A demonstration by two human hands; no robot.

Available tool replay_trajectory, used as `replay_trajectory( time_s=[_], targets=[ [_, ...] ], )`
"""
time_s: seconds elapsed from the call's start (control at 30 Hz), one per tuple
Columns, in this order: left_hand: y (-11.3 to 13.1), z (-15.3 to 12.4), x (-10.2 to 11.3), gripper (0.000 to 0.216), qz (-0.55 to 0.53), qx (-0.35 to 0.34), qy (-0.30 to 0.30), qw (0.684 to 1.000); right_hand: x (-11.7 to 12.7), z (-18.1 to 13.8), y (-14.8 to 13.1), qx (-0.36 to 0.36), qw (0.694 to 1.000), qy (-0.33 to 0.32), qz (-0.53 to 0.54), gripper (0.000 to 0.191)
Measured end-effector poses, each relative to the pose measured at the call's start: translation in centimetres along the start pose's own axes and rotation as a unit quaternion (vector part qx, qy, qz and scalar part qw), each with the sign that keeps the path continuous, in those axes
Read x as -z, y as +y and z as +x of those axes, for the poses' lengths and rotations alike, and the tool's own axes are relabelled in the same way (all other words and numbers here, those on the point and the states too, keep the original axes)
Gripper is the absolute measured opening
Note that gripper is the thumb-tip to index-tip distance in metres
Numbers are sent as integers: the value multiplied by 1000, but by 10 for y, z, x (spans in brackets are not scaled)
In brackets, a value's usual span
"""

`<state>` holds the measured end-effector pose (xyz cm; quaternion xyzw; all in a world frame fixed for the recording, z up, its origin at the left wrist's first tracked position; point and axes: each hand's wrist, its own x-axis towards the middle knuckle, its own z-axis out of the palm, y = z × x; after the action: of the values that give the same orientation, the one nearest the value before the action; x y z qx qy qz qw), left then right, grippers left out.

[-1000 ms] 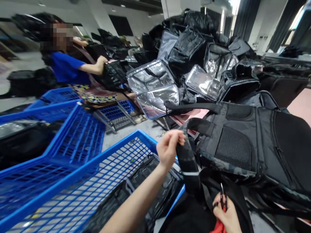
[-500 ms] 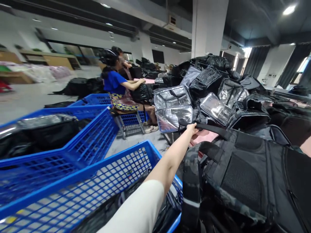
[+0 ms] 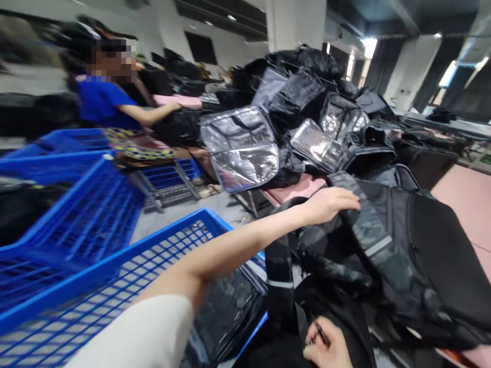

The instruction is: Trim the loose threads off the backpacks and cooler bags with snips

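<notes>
A large black backpack point(image 3: 441, 240) with camouflage-patterned trim lies at the right, its mesh back panel mostly covered. One camouflage shoulder strap point(image 3: 378, 240) with a pale reflective band runs across it. My left hand point(image 3: 332, 204) reaches over from the left, its fingers bent together on the strap's upper end; the thumb is hidden. A second strap point(image 3: 280, 276) hangs down at the near left side. Low in front of the bag, my right hand point(image 3: 328, 342) is closed round a small dark pointed tool point(image 3: 321, 331), perhaps thread snips, partly hidden by the fingers.
Blue plastic crates point(image 3: 172, 240) stand at the left, holding black bags. Behind the backpack rises a pile of bags, some with silver linings point(image 3: 245, 163). A pink tabletop point(image 3: 464, 204) shows at the right. A seated person in a blue top point(image 3: 107, 102) works at the back left.
My left hand has moved from the top webbing handle to the shoulder strap, which now lies across the back panel. My right hand has come into view with the tool. The view has turned right.
</notes>
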<state>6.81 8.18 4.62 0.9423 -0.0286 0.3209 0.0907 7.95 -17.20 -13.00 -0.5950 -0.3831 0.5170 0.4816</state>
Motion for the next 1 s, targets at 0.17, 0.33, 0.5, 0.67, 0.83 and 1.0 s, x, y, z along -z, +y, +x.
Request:
replay_trajectory(
  time_s=[0.17,0.33,0.5,0.67,0.83,1.0],
  targets=[
    [34,-38,-43,42,81,15,-90,993,7,-10,-9,29,999,27,-4,10],
    [57,-43,-37,42,71,18,-23,997,9,-11,-12,66,991,102,49,9],
    [104,-64,-36,39,-50,12,-4,999,12,-14,-18,105,974,151,130,12],
    [141,-107,-49,32,-159,141,-145,966,13,-19,-25,154,947,238,153,17],
    [156,-123,-39,27,-221,220,-203,928,11,-22,-27,184,946,254,79,13],
    [164,-128,-35,27,-203,188,-160,948,14,-29,-28,228,937,265,-16,7]
  ],
)
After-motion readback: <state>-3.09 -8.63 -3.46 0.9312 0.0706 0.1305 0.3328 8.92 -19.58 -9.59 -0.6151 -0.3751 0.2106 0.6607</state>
